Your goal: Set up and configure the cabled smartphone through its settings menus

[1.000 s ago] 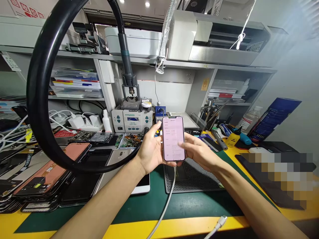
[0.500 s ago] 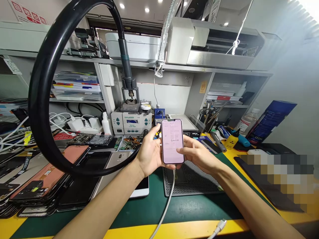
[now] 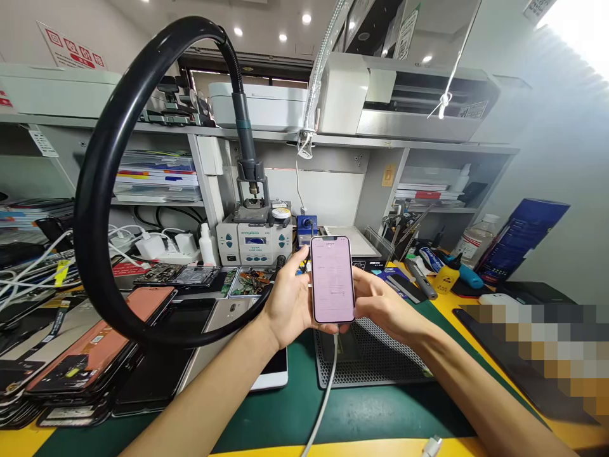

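Note:
Upright above the bench I hold a smartphone (image 3: 333,279) with a pale pink lit screen; small lines of text fill it, too fine to read. My left hand (image 3: 290,295) grips its left side and bottom, thumb along the edge and fingers partly hidden behind. At the lower right edge, my right hand (image 3: 380,301) closes on the phone, its thumb bent at the corner and its other fingers partly out of sight. A white charging cable (image 3: 328,387) runs from the phone's bottom down over the green mat (image 3: 266,416).
Behind stands a hot-air rework station (image 3: 254,242), its thick black hose (image 3: 90,190) looping over the left side. Stacked phones and screens (image 3: 95,343) lie left. A perforated grey pad (image 3: 380,355) is under the phone; a yellow bottle (image 3: 448,274) and tweezers stand right.
My right thumb has moved from over the lower screen to the phone's lower right edge. The screen text has shifted. The whole view has tilted slightly upward.

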`<state>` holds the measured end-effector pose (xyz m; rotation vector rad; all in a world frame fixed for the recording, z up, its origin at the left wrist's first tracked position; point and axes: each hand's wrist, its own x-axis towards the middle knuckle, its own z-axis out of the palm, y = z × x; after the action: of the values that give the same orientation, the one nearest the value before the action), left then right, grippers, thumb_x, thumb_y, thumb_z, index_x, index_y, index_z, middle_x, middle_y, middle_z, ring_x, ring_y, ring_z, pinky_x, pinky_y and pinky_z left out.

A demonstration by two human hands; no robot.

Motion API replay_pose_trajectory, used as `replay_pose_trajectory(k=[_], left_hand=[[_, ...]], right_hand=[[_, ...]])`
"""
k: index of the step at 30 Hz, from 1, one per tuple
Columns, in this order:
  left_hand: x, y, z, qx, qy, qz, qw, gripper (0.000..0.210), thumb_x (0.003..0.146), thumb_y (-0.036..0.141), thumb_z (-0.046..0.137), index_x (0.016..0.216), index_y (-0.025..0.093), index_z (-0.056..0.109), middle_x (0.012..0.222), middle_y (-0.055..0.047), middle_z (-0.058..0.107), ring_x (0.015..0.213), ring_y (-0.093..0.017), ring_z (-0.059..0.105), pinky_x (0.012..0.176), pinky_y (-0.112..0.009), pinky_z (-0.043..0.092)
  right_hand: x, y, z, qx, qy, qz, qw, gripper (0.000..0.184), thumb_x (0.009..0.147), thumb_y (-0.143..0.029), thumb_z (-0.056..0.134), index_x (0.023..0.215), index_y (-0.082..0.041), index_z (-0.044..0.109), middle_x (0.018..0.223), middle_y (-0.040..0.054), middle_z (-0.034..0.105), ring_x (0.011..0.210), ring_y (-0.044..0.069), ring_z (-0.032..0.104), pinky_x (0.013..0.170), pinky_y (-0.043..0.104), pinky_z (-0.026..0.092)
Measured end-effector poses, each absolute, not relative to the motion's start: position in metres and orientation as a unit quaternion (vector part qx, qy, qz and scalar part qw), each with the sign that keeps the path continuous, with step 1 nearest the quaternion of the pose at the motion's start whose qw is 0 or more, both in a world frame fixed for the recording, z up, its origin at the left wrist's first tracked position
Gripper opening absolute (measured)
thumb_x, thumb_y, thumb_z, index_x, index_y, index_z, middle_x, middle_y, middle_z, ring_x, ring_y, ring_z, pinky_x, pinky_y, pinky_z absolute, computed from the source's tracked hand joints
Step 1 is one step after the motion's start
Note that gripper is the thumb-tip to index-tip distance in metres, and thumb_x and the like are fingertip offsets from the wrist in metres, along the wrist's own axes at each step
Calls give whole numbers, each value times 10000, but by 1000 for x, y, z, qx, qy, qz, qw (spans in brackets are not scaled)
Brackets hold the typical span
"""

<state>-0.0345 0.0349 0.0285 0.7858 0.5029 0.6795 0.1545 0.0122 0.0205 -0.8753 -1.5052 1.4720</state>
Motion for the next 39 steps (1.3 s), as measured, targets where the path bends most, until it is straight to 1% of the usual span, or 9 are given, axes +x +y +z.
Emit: replay_pose_trajectory(k=[3, 5, 9, 11, 15, 18, 26, 35, 39], left_hand=[[-34, 35, 29, 366, 240, 319, 841, 796, 912, 737, 313, 1243, 90, 639, 1087, -242, 688, 825, -375, 708, 586, -433, 556], [-33, 35, 29, 364, 240, 320, 841, 790, 915, 731, 313, 1228, 86, 646, 1067, -237, 691, 811, -372, 709, 575, -428, 554], [-34, 36, 27, 360, 231, 317, 846, 775, 926, 715, 308, 1182, 78, 666, 1084, -241, 689, 807, -354, 706, 586, -437, 559], [-34, 37, 27, 359, 229, 318, 847, 773, 924, 717, 316, 1172, 76, 670, 1092, -242, 690, 804, -352, 706, 588, -439, 559], [-34, 36, 26, 359, 224, 314, 850, 792, 917, 728, 324, 1226, 77, 651, 1123, -254, 685, 831, -367, 712, 655, -494, 570], [-34, 36, 27, 360, 230, 317, 846, 808, 914, 735, 322, 1276, 81, 629, 1150, -261, 678, 849, -371, 713, 678, -510, 570], [-33, 36, 26, 370, 257, 305, 839, 830, 866, 795, 361, 1212, 102, 660, 1123, -245, 694, 739, -347, 715, 587, -414, 540], [-30, 36, 25, 359, 310, 322, 819, 778, 850, 781, 452, 1195, 122, 680, 969, -204, 728, 677, -290, 695, 524, -380, 534], [-29, 36, 26, 369, 306, 320, 817, 784, 849, 790, 438, 1203, 135, 684, 966, -192, 728, 670, -289, 693, 528, -375, 532]], right_hand=[[153, 13, 19, -357, -572, 599, 431, 451, 828, -223, 627, 1274, -189, 573, 1094, 103, 698, 769, 220, 696, 589, 342, 590], [153, 14, 18, -371, -562, 598, 435, 394, 868, -272, 615, 1252, -189, 577, 1082, 102, 697, 756, 218, 695, 570, 340, 589], [152, 12, 20, -358, -593, 591, 414, 610, 667, -66, 601, 1261, -194, 555, 1075, 83, 721, 738, 208, 701, 596, 326, 588], [152, 11, 23, -343, -603, 597, 403, 683, 607, -38, 573, 1271, -193, 540, 1048, 76, 736, 722, 204, 704, 602, 318, 579], [151, 10, 25, -338, -609, 600, 394, 654, 636, -69, 575, 1277, -190, 529, 1002, 74, 744, 688, 202, 700, 590, 315, 553], [152, 10, 22, -337, -611, 595, 399, 663, 661, -74, 572, 1311, -193, 513, 1061, 87, 728, 746, 218, 703, 591, 323, 554], [154, 10, 20, -330, -623, 593, 388, 649, 701, -82, 588, 1333, -201, 497, 1069, 80, 704, 829, 229, 683, 642, 339, 556], [150, 7, 23, -325, -610, 610, 387, 620, 671, -82, 613, 1268, -240, 546, 1126, 50, 650, 930, 226, 624, 644, 306, 554], [151, 8, 21, -326, -610, 608, 391, 617, 673, -83, 621, 1268, -232, 555, 1124, 55, 651, 903, 220, 630, 644, 309, 555]])
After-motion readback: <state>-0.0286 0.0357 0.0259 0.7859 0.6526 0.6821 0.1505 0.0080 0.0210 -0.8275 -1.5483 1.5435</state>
